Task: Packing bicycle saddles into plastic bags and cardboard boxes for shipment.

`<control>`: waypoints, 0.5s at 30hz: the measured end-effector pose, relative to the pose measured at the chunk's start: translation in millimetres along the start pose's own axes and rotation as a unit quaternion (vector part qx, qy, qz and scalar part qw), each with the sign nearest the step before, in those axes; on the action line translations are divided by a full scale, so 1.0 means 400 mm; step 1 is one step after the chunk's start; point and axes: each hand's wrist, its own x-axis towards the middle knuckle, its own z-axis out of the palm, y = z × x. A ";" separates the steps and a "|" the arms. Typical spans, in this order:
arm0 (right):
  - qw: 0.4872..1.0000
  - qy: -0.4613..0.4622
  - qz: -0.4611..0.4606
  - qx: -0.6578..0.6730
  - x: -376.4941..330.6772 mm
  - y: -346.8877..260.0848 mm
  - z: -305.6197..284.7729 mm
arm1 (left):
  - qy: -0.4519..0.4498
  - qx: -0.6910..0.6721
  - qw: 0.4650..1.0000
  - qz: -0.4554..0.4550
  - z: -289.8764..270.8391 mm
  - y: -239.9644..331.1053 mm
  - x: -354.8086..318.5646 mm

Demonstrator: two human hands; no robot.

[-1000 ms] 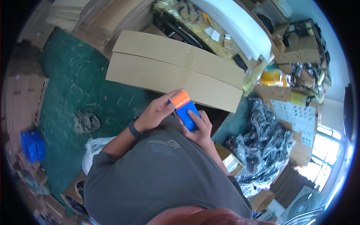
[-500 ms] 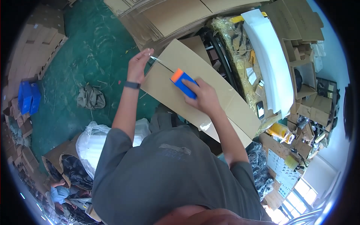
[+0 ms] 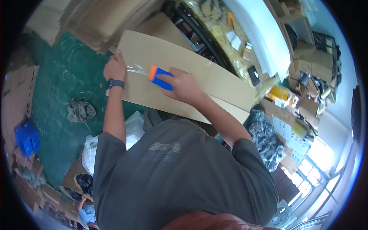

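A long brown cardboard box (image 3: 214,78) lies across in front of me. In my right hand (image 3: 183,85) is a blue and orange tape dispenser (image 3: 163,78), held just over the box's top. A strip of clear packing tape (image 3: 136,69) stretches from the dispenser leftward along the top to the box's left end. My left hand (image 3: 115,68), with a dark band on its wrist, rests against that end, by the strip's end. Its fingers are bunched and partly hidden, so their grip cannot be made out.
Beyond the box, a bench holds a phone (image 3: 253,75), a small jar (image 3: 247,50) and a white foam sheet (image 3: 264,38). Flat cardboard is stacked at the far left. A grey cloth bundle (image 3: 81,110) and blue bins (image 3: 27,138) sit on the green floor. Another person (image 3: 87,212) is at lower left.
My left hand has come down from holding the tape end above the box to its left end. The tape now lies along the top. My view has shifted, and the dispenser appears farther left.
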 end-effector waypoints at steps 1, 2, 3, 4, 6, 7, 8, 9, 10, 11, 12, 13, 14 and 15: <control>0.999 -0.024 0.025 0.008 -0.086 0.036 -0.045 | 0.011 0.006 1.000 0.008 0.001 -0.011 -0.004; 0.998 -0.043 0.050 0.015 -0.191 0.086 -0.106 | 0.025 0.011 0.999 0.020 0.009 -0.016 0.004; 0.992 -0.075 0.102 0.001 -0.301 0.132 -0.164 | 0.025 0.001 0.999 0.035 0.013 -0.017 0.010; 0.987 -0.096 0.123 -0.039 -0.408 0.183 -0.224 | 0.025 -0.010 0.998 0.050 0.021 -0.021 0.014; 0.974 -0.137 0.168 -0.071 -0.583 0.280 -0.318 | 0.029 -0.019 0.997 0.063 0.041 -0.044 0.035; 0.967 -0.156 0.194 -0.064 -0.641 0.323 -0.343 | 0.041 -0.032 0.995 0.080 0.051 -0.038 0.035; 0.973 -0.137 0.184 -0.026 -0.671 0.347 -0.351 | 0.000 -0.022 1.000 0.016 0.039 -0.026 0.017; 0.979 -0.127 0.156 -0.036 -0.678 0.373 -0.342 | 0.176 0.042 0.982 0.058 0.076 -0.015 0.002; 0.984 -0.118 0.129 -0.044 -0.675 0.387 -0.322 | 0.343 0.107 0.928 0.098 0.112 -0.015 -0.034; 0.984 -0.102 0.139 -0.034 -0.693 0.404 -0.308 | 0.291 0.077 0.947 0.111 0.096 0.134 -0.119; 0.987 -0.096 0.127 -0.028 -0.681 0.420 -0.301 | 0.292 0.060 0.939 0.174 0.147 0.185 -0.200; 0.987 -0.100 0.121 -0.040 -0.679 0.425 -0.297 | 0.284 0.042 0.927 0.240 0.212 0.240 -0.284; 0.985 -0.103 0.125 -0.053 -0.704 0.424 -0.293 | 0.202 0.022 0.941 0.272 0.245 0.369 -0.421; 0.986 -0.098 0.124 -0.048 -0.729 0.423 -0.292 | 0.158 0.044 0.935 0.316 0.271 0.463 -0.543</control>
